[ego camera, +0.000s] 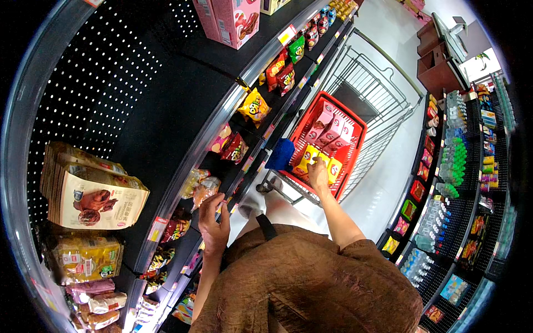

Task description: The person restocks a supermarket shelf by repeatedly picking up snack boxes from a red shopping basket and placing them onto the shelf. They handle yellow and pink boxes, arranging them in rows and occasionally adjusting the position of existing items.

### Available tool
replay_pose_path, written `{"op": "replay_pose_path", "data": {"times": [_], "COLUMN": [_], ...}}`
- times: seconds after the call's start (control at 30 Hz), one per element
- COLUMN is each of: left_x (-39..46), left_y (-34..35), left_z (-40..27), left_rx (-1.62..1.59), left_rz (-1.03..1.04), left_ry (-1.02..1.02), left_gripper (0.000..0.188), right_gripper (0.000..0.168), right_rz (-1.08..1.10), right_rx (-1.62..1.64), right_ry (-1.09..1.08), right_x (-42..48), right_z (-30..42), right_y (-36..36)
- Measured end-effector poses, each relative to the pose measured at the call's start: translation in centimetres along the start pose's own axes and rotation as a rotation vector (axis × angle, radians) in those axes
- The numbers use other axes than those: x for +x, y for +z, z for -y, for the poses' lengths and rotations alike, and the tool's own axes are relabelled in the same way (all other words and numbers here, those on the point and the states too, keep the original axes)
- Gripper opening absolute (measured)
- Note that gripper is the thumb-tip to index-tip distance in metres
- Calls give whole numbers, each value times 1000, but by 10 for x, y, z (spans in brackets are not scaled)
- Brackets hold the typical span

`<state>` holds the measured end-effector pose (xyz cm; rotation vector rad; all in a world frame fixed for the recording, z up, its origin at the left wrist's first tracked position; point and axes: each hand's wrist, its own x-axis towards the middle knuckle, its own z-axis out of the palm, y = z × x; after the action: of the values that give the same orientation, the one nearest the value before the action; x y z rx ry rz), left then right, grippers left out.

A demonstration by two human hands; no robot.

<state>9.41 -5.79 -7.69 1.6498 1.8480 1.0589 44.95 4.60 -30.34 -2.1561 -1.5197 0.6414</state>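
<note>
My right hand (318, 174) reaches down into a red plastic shopping basket (359, 143), its fingers over the yellow boxes (334, 170). Whether it grips one of them, I cannot tell. Several pink boxes (332, 132) stand in the same basket, beyond the yellow ones. The basket sits at the near end of a wire shopping cart (377, 68), with a dark blue cloth-like thing (282, 155) against its left side. My left hand (214, 222) is raised at the front of the left shelf, fingers bent, thumb apart, and nothing visible in it.
The black shelving at left holds bagged croissants (104, 200), pink boxes (239, 23) and snack bags (254, 106). Its price rail (200, 154) runs close beside my left arm. Bottles (452, 162) fill shelves across the aisle. A brown counter (441, 66) stands beyond the cart.
</note>
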Motion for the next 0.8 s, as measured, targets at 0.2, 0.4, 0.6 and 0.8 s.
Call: {"op": "replay_pose_path", "data": {"times": [0.2,0.4,0.6,0.8], "left_x": [5,1,-5,-9], "left_y": [2,-1,-4,-9], "left_z": [-1,9,7,11], "left_rx": [21,23,20,44], "left_rz": [22,8,13,23], "left_ry": [28,1,-57,-109], "left_gripper": [25,26,28,28], "right_gripper": [68,85,92,96], "right_rz": [82,177,163,75], "right_rx": [-218,-393,-412,-369], "right_ry": [110,223,238,208], "right_x": [16,32,43,53], "right_z": [-4,21,21,18], "right_y": [15,19,39,55]}}
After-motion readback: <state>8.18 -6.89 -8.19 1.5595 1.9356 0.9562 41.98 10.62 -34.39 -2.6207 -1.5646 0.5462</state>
